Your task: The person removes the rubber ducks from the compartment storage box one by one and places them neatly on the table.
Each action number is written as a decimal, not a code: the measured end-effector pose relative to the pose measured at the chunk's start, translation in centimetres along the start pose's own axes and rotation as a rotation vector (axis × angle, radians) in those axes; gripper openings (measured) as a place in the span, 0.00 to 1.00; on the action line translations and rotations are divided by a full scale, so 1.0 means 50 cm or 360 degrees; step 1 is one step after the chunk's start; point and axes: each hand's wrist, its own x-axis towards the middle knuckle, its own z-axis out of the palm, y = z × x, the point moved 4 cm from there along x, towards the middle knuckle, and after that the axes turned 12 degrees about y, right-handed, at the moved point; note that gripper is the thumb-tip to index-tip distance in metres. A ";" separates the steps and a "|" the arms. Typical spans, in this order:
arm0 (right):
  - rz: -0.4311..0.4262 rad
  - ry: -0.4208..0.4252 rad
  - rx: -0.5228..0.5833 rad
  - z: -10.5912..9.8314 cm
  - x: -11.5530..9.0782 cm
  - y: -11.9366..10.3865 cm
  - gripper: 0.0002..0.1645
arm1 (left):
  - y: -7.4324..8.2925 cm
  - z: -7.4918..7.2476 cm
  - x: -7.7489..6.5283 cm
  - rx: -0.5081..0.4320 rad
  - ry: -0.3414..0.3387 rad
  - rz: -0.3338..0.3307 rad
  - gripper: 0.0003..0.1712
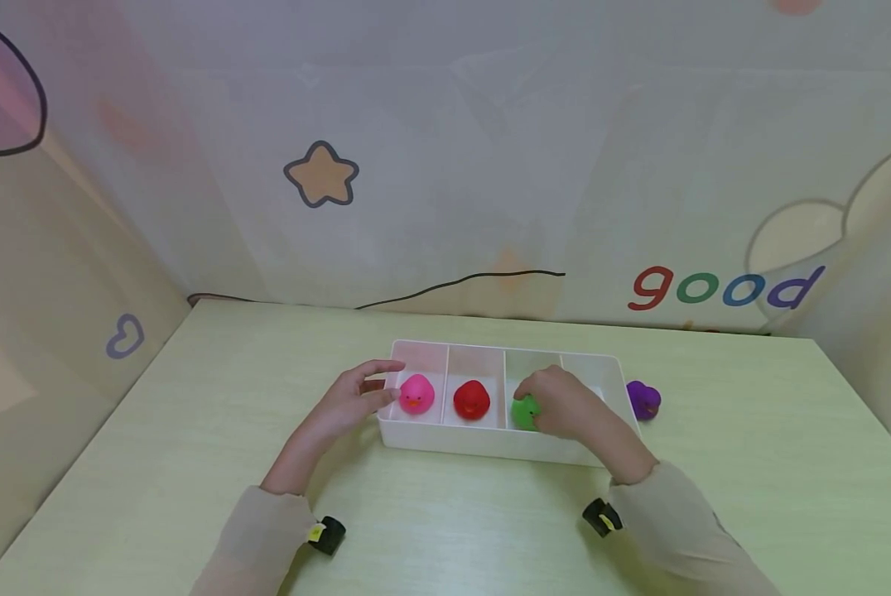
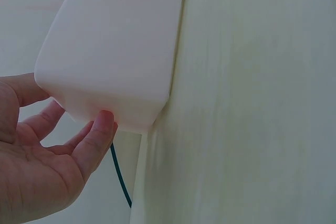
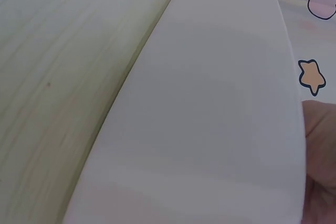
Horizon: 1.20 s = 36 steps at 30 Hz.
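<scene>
A white divided box (image 1: pixel 490 443) lies lengthwise on the table. At its left end my left hand (image 1: pixel 352 399) holds the box, thumb at the rim and lower fingers against the outer end wall in the left wrist view. A pink rubber duck (image 1: pixel 416 395) sits in the leftmost compartment, close to that thumb. Beside it, a red rubber duck (image 1: pixel 472 401) occupies the second compartment. My right hand (image 1: pixel 561 403) reaches into the third and grips a green rubber duck (image 1: pixel 524 412), partly hidden by the fingers. In the right wrist view, the box wall blocks most of this hand.
A purple rubber duck (image 1: pixel 643 401) lies on the table just outside the box's right end. The pale wood-grain table (image 1: pixel 453 530) meets a printed backdrop (image 1: pixel 453 165) behind the box. My right forearm crosses over the fourth compartment.
</scene>
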 end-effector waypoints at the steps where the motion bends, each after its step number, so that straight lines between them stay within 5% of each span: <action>1: 0.0003 -0.0005 -0.0014 0.001 0.001 0.001 0.18 | 0.000 0.000 0.000 0.0001 0.0001 -0.0003 0.24; 9: -0.0007 0.0020 -0.0035 0.003 0.002 0.007 0.18 | 0.001 0.003 0.001 0.0009 0.0001 0.0003 0.24; 24: -0.0051 0.0334 0.0306 -0.026 -0.034 0.018 0.18 | 0.002 0.002 -0.001 0.0013 0.0005 -0.0007 0.23; 36: -0.0020 0.0438 0.0590 -0.044 -0.054 0.036 0.20 | 0.003 -0.001 -0.001 0.0017 0.0003 -0.0005 0.23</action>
